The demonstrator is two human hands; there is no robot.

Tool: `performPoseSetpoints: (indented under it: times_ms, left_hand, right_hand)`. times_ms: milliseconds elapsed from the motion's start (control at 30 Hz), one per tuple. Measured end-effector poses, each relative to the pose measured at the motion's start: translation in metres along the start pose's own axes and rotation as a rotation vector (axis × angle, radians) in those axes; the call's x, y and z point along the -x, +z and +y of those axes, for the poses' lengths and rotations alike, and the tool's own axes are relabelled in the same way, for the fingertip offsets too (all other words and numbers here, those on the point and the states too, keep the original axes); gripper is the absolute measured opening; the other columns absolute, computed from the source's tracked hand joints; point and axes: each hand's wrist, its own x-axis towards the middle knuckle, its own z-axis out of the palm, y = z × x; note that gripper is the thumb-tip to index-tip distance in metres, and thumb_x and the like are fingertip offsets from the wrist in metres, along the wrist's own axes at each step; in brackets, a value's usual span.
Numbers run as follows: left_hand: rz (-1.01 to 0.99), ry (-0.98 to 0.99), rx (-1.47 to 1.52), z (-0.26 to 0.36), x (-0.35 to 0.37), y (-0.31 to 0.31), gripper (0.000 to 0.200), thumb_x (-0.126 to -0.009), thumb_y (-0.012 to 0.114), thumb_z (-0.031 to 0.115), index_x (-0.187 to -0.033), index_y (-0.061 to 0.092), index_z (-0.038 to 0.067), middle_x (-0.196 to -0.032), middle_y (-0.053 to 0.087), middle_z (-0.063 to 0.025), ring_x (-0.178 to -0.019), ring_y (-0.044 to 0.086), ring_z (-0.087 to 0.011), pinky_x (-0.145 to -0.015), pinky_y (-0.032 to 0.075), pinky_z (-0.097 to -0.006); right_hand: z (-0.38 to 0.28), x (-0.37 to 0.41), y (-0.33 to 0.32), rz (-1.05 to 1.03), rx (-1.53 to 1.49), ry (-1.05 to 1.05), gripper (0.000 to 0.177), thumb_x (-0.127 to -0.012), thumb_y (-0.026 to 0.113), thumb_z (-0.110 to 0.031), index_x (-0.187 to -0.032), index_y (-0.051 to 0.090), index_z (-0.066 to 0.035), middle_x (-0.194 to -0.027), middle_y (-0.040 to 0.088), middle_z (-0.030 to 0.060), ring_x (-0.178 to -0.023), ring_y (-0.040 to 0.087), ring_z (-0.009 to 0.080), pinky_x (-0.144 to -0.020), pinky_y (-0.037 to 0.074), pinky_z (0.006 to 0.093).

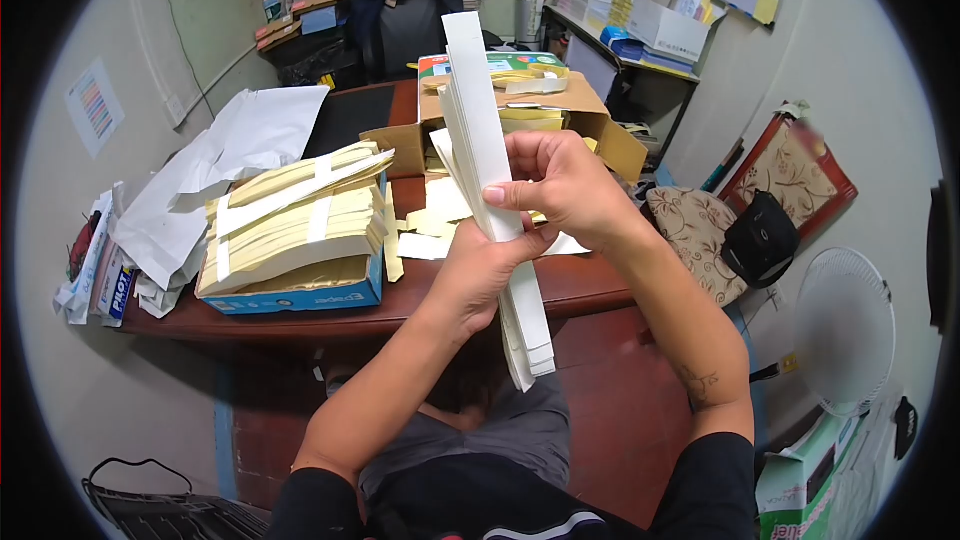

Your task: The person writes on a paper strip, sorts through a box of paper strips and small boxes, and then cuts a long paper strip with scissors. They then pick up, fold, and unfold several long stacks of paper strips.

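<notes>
A bundle of long white paper strips (475,90) is held upright and slightly tilted above the front edge of the desk. My left hand (482,265) is wrapped round its lower middle. Just above it, my right hand (560,180) grips the bundle, its thumb on the front strip and its fingers curled at the right side. Some strips fan apart on the left, and their lower ends are uneven. To the left of my hands, a blue carton (355,297) is filled with yellowish paper bundles (310,225) bound by white bands.
Behind my hands, an open cardboard box (590,100) stands on the red-brown desk (420,318), with loose paper pieces (430,220) before it. Crumpled white paper (210,155) lies at left. A patterned chair (685,230) bearing a black cap (762,240) and a white fan (845,330) are at right.
</notes>
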Motion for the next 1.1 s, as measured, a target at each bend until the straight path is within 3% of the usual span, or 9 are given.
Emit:
performPoseSetpoints:
  times_ms: [133, 267, 400, 533, 700, 833, 867, 933, 1100]
  left_hand:
    - [0.044, -0.043, 0.027, 0.001, 0.000, -0.003, 0.019, -0.092, 0.075, 0.009, -0.098, 0.058, 0.012, -0.093, 0.059, 0.0013, -0.083, 0.059, -0.0107, -0.076, 0.050, -0.0294]
    - [-0.019, 0.157, 0.424, -0.010, -0.007, -0.017, 0.021, -0.097, 0.073, 0.010, -0.091, 0.053, 0.012, -0.089, 0.057, 0.0006, -0.079, 0.055, -0.0107, -0.071, 0.050, -0.0279]
    - [-0.007, 0.317, 0.260, -0.032, -0.006, -0.002, 0.022, -0.099, 0.071, 0.015, -0.094, 0.050, 0.012, -0.120, 0.056, -0.0093, -0.108, 0.055, -0.0151, -0.098, 0.046, -0.0321]
    - [-0.069, 0.355, 0.022, -0.061, -0.011, -0.010, 0.020, -0.100, 0.071, 0.021, -0.104, 0.054, 0.011, -0.136, 0.047, -0.0140, -0.127, 0.042, -0.0200, -0.113, 0.032, -0.0380]
    - [0.044, -0.241, 0.138, -0.066, 0.024, -0.017, 0.051, -0.101, 0.070, 0.022, -0.141, 0.048, 0.001, -0.124, 0.060, -0.0072, -0.120, 0.057, -0.0136, -0.095, 0.050, -0.0273]
    - [-0.434, -0.464, -0.462, -0.054, 0.087, -0.030, 0.047, -0.088, 0.082, 0.014, -0.129, 0.063, 0.003, -0.110, 0.072, -0.0079, -0.094, 0.069, -0.0162, -0.078, 0.057, -0.0297]
    - [-0.539, -0.447, -0.817, -0.047, 0.093, -0.031, 0.044, -0.084, 0.085, 0.014, -0.123, 0.068, 0.003, -0.106, 0.072, -0.0094, -0.087, 0.070, -0.0187, -0.074, 0.058, -0.0297]
    - [-0.281, 0.626, -1.138, -0.048, 0.089, -0.038, 0.047, -0.073, 0.089, 0.016, -0.115, 0.072, 0.004, -0.103, 0.071, -0.0122, -0.083, 0.068, -0.0257, -0.073, 0.056, -0.0303]
    - [0.051, 0.557, -1.650, -0.029, 0.050, -0.066, 0.068, -0.073, 0.087, 0.025, -0.133, 0.061, 0.006, -0.128, 0.059, -0.0158, -0.119, 0.056, -0.0358, -0.102, 0.039, -0.0469]
  right_hand:
    - [0.007, 0.008, 0.001, 0.155, 0.355, -0.203, 0.053, -0.090, 0.081, -0.019, -0.134, 0.058, 0.001, -0.115, 0.063, 0.0071, -0.108, 0.061, 0.0138, -0.090, 0.053, 0.0318]
    - [0.046, 0.046, -0.001, -0.070, 0.073, 0.143, 0.075, -0.094, 0.078, -0.032, -0.147, 0.040, 0.004, -0.114, 0.063, 0.0129, -0.100, 0.062, 0.0182, -0.087, 0.051, 0.0311]
    - [0.076, 0.060, 0.006, -0.106, -0.165, 0.072, 0.060, -0.099, 0.072, -0.021, -0.144, 0.043, 0.005, -0.106, 0.065, 0.0093, -0.092, 0.061, 0.0118, -0.081, 0.050, 0.0276]
    - [0.071, 0.074, -0.016, -0.064, 0.268, 0.101, 0.038, -0.098, 0.073, -0.016, -0.129, 0.061, 0.000, -0.116, 0.067, 0.0050, -0.106, 0.061, 0.0106, -0.091, 0.051, 0.0287]
    - [0.069, 0.084, -0.028, 0.113, 0.890, -0.236, 0.033, -0.084, 0.078, -0.013, -0.113, 0.067, -0.003, -0.100, 0.069, 0.0159, -0.091, 0.062, 0.0412, -0.080, 0.049, 0.0461]
    - [0.112, 0.093, -0.037, 0.073, 1.068, -0.186, 0.034, -0.082, 0.079, -0.013, -0.113, 0.067, -0.007, -0.100, 0.064, 0.0109, -0.096, 0.057, 0.0333, -0.083, 0.048, 0.0438]
    - [0.115, 0.094, -0.037, 0.097, 1.067, -0.199, 0.034, -0.082, 0.079, -0.013, -0.113, 0.067, -0.007, -0.100, 0.063, 0.0103, -0.095, 0.057, 0.0331, -0.083, 0.048, 0.0439]
    - [0.120, 0.096, -0.032, 0.139, 1.061, -0.221, 0.033, -0.083, 0.078, -0.013, -0.113, 0.067, -0.008, -0.100, 0.062, 0.0090, -0.093, 0.057, 0.0327, -0.082, 0.048, 0.0440]
    - [0.120, 0.096, -0.038, 0.066, 1.089, -0.229, 0.036, -0.085, 0.077, -0.016, -0.119, 0.066, -0.010, -0.103, 0.062, 0.0077, -0.095, 0.058, 0.0309, -0.083, 0.047, 0.0436]
